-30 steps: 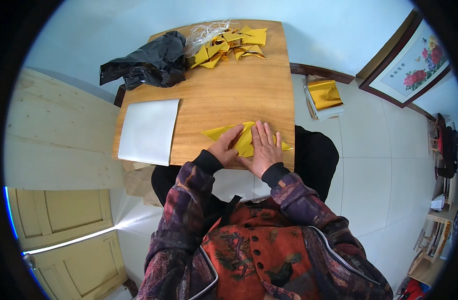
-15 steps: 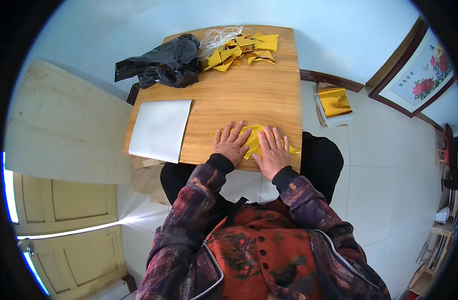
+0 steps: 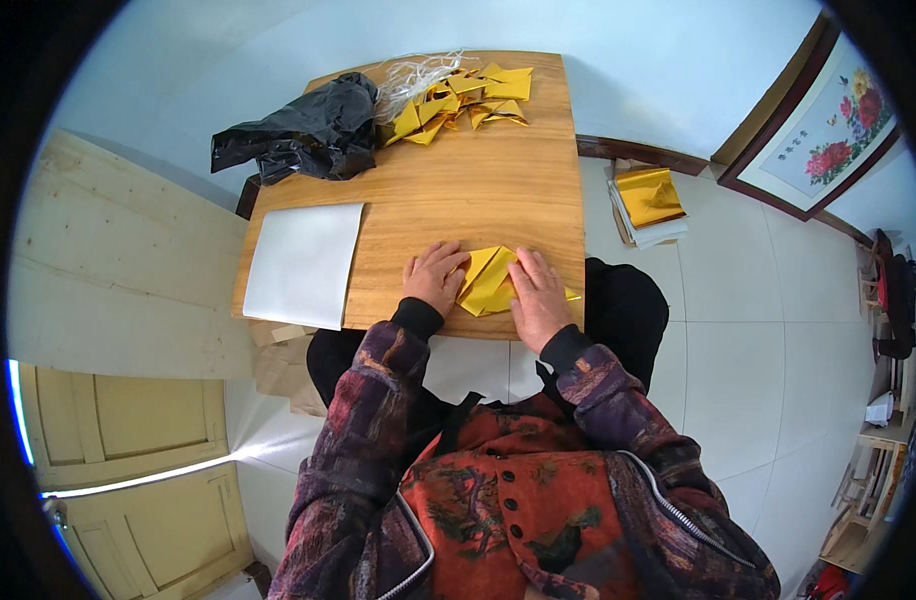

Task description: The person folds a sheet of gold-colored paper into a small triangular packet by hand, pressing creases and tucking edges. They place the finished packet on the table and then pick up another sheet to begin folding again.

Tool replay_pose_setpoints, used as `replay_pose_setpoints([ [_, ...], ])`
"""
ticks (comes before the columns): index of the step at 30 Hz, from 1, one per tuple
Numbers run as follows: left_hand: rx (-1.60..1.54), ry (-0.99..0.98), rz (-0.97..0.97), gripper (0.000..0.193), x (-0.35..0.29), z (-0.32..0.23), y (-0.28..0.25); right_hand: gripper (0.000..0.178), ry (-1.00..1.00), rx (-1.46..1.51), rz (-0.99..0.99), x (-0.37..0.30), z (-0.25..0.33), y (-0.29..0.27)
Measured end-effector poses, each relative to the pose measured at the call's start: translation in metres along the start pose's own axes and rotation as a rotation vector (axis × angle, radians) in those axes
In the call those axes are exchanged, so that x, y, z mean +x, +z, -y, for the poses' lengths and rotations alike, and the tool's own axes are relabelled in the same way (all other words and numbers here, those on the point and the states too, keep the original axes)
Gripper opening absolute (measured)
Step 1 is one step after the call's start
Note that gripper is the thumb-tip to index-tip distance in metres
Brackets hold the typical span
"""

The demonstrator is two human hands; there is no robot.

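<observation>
On your left hand and right hand, the fingers lie loosely extended over opposite sides of the folded gold paper, near the bench's front edge. Likely light, slick, easily creased; hold its folded edges.

Head-mounted and wide, this single fisheye view peers steeply down: jacket close at the lower edge, left hand and right hand farther out near mid-frame, tabletop stretching beyond, wall farthest off, straight edges bending rimward.
</observation>
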State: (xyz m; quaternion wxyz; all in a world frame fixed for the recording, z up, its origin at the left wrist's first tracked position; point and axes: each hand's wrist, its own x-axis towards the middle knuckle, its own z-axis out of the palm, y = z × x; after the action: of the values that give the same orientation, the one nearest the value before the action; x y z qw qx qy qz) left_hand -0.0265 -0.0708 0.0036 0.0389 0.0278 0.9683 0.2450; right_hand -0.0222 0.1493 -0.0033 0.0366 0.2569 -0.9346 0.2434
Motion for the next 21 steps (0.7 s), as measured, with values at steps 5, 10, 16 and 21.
replay_pose_setpoints([
  [5, 0.062, 0.035, -0.123, 0.047, 0.003, -0.015, -0.004, 0.066, 0.061, 0.150, -0.062, -0.006, -0.006, -0.010],
  [10, 0.174, -0.090, 0.080, 0.044, 0.022, -0.030, -0.022, 0.065, 0.051, 0.158, -0.062, -0.004, -0.007, -0.014],
  [16, 0.210, -0.188, 0.279, 0.034, 0.045, -0.027, -0.029, 0.068, 0.041, 0.162, -0.106, -0.002, -0.006, -0.014],
  [21, -0.106, 0.151, 0.025, 0.021, 0.024, -0.026, -0.041, 0.051, 0.060, 0.263, -0.254, 0.003, 0.004, -0.025],
])
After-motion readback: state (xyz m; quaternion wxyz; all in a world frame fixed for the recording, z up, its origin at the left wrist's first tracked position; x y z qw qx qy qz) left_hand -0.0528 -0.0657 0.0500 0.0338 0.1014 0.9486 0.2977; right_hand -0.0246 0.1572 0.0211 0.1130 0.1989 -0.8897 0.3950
